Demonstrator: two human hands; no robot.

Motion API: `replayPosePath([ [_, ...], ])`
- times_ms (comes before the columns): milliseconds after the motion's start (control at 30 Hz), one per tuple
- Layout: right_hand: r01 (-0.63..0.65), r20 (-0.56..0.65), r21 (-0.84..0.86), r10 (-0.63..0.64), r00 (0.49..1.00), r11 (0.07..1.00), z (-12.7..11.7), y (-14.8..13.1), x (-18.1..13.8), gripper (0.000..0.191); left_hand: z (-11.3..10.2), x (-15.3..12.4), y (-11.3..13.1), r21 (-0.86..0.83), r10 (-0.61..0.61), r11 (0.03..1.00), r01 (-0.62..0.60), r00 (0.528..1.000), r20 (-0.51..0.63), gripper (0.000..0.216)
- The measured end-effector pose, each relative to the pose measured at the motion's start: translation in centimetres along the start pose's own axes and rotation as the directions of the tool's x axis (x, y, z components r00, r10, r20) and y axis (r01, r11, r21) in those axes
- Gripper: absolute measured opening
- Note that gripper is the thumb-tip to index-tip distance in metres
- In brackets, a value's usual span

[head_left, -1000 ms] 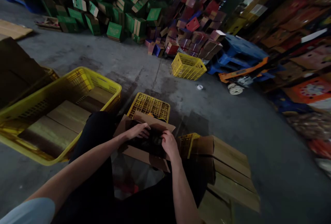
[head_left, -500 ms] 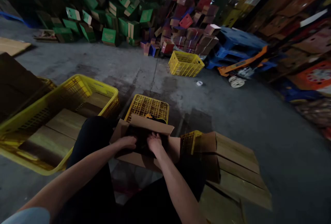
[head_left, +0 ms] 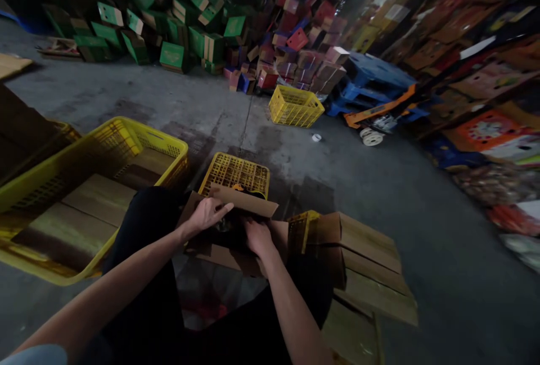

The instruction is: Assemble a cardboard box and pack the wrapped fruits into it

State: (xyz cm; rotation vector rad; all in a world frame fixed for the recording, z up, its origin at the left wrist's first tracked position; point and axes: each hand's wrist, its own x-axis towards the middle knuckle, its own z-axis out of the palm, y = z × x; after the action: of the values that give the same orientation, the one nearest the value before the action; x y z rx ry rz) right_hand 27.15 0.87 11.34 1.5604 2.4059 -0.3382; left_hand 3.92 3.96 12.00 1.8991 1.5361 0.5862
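Cardboard carton (head_left: 244,201), long axis crosswise, between the knees (head_left: 154,202), beneath the left hand (head_left: 206,216) and around the right hand (head_left: 258,235), the nearer. Left fingers: parted, seemingly empty; right: hidden in carton, grip impossible to judge. Beyond carton, yellow crate (head_left: 236,169) on concrete floor (head_left: 358,185); left of carton, yellow basket (head_left: 126,140); right, folded cardboard (head_left: 371,264); farther off, green boxes (head_left: 172,55), dim storage room.

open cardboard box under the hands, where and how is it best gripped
The open cardboard box is probably best held low on its two short end walls, one hand from the left, one from the right: it is longer sideways, and its raised far flap looks thin and would likely bend.
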Motion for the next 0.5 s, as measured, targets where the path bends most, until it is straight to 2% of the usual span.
replayPosePath([
  [33, -0.004, 0.039, 0.031, 0.003, 0.999, 1.000, 0.3, -0.3, 0.6, 0.056, -0.2, 0.0, 0.2, -0.047, 0.004, 0.999, -0.004, 1.000, -0.002, 0.063],
  [100, -0.049, 0.096, 0.070, 0.042, 0.994, 0.996, 0.8, -0.9, 1.8, 0.059, -0.2, 0.0, 0.3, -0.102, -0.018, 0.994, 0.029, 0.995, 0.100, 0.070],
  [167, -0.092, 0.118, 0.083, 0.082, 0.990, 0.992, 0.9, -1.2, 2.9, 0.048, 0.5, 0.1, 0.2, -0.130, -0.030, 0.990, 0.060, 0.975, 0.218, 0.074],
  [267, -0.130, 0.100, 0.087, 0.122, 0.988, 0.988, 0.6, -1.5, 3.5, 0.037, 2.2, 0.0, -0.1, -0.126, 0.023, 0.992, 0.022, 0.937, 0.349, 0.073],
  [400, -0.166, 0.055, 0.081, 0.162, 0.985, 0.983, -0.3, -1.4, 2.6, 0.033, 4.5, -0.9, -0.6, -0.055, 0.047, 0.998, -0.018, 0.801, 0.597, 0.069],
  [500, -0.219, -0.026, 0.085, 0.222, 0.975, 0.972, -1.3, -0.6, 0.8, 0.031, 6.0, -1.6, -0.6, 0.053, 0.026, 0.995, -0.085, 0.731, 0.681, 0.071],
])
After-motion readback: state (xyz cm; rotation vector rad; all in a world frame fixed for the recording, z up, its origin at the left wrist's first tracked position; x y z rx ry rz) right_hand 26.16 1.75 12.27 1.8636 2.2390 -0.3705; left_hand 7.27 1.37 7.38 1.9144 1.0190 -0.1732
